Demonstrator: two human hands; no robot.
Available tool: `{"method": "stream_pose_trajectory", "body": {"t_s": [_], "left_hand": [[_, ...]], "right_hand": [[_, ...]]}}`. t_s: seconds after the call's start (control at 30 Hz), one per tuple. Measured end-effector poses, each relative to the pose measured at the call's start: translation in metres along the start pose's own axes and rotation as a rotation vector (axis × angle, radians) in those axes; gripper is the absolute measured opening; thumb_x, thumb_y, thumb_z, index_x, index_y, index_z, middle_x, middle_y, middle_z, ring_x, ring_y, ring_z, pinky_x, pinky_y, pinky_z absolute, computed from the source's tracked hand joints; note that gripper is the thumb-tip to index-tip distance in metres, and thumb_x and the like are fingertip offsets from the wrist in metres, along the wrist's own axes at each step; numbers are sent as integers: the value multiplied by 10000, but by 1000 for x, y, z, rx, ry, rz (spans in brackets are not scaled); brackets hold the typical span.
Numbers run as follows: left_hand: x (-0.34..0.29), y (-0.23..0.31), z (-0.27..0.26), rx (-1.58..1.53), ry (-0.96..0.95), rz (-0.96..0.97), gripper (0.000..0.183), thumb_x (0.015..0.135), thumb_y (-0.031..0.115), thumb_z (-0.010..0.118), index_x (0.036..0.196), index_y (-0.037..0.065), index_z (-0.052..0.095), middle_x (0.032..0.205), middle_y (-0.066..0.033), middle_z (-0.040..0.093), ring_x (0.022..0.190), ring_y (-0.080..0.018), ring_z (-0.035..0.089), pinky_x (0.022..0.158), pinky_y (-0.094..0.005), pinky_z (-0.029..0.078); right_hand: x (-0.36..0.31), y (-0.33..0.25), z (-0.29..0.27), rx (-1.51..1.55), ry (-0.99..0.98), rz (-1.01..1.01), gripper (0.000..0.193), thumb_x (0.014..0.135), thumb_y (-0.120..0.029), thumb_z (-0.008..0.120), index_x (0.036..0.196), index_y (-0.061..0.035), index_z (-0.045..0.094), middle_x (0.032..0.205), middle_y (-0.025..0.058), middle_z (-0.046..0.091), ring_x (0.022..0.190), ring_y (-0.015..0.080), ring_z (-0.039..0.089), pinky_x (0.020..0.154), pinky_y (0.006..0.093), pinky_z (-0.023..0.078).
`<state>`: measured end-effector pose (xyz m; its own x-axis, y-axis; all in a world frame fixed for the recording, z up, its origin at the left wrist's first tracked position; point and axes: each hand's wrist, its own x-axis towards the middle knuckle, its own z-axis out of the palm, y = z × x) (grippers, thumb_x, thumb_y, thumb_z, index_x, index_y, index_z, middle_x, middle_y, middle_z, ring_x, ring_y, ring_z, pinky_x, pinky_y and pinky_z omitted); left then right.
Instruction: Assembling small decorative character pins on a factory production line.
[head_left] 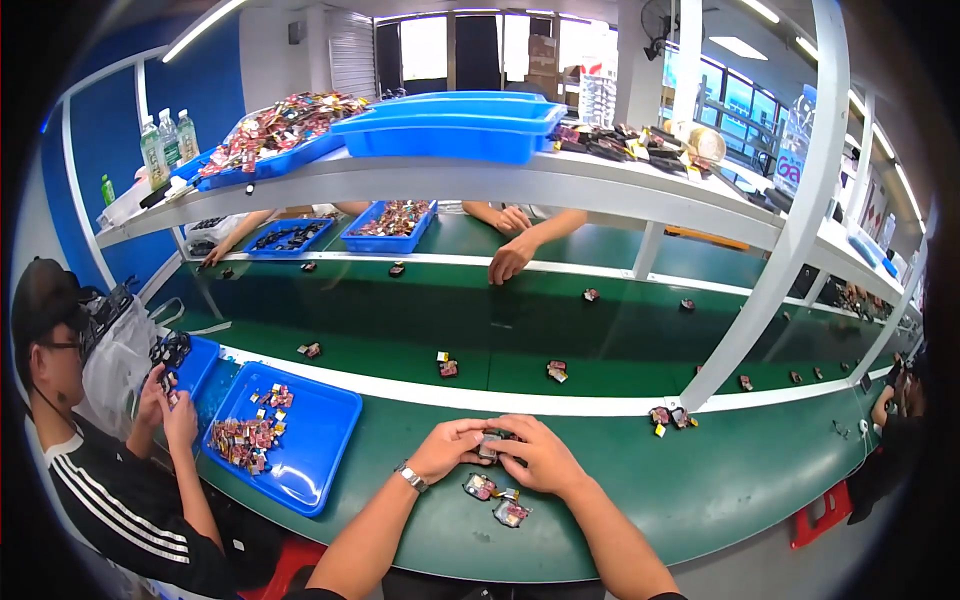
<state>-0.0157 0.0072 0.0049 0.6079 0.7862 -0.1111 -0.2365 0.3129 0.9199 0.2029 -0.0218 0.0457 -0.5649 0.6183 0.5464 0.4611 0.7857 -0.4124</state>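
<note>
The left hand point(447, 452) and right hand point(541, 456) together pinch a small grey-and-black electronic part point(488, 447) over the smooth green surface point(700, 490), beside small red-and-silver circuit pieces point(511, 514) lying nearer the person.

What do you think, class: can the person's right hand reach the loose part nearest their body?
Probably yes: that loose part lies uncovered on the table, just below the right hand in the picture. That hand holds another part with the left hand, so might need to let go first.
</note>
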Motion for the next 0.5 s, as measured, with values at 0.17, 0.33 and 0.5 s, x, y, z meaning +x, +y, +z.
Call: {"method": "stream_pose_trajectory", "body": {"t_s": [0.17, 0.33, 0.5], "left_hand": [[0, -1, 10, 13, 110, 53, 291, 977, 105, 525, 1237, -24, 535, 1121, -110, 620, 1013, -195, 642, 874, -353, 568], [1, 0, 11, 86, 104, -8, 283, 975, 62, 509, 1247, -9, 537, 1206, -118, 596, 1019, -185, 643, 870, -311, 568], [0, 3, 9, -48, 7, 33, 357, 934, 17, 541, 1288, -5, 499, 1212, -116, 602, 1063, -185, 625, 902, -326, 546]], "right_hand": [[-3, 2, 7, 1, 65, 43, 204, 752, -66, 705, 949, -77, 655, 1205, 92, 569, 1145, 289, 533, 945, 406, 459], [-1, 3, 20, -26, 101, 81, 188, 729, -67, 732, 901, -65, 658, 1176, 111, 591, 1113, 315, 551, 928, 411, 474], [-2, 3, 21, 29, 164, 159, 110, 758, -91, 698, 860, -66, 663, 1152, 92, 606, 1115, 288, 549, 918, 396, 476]]}}
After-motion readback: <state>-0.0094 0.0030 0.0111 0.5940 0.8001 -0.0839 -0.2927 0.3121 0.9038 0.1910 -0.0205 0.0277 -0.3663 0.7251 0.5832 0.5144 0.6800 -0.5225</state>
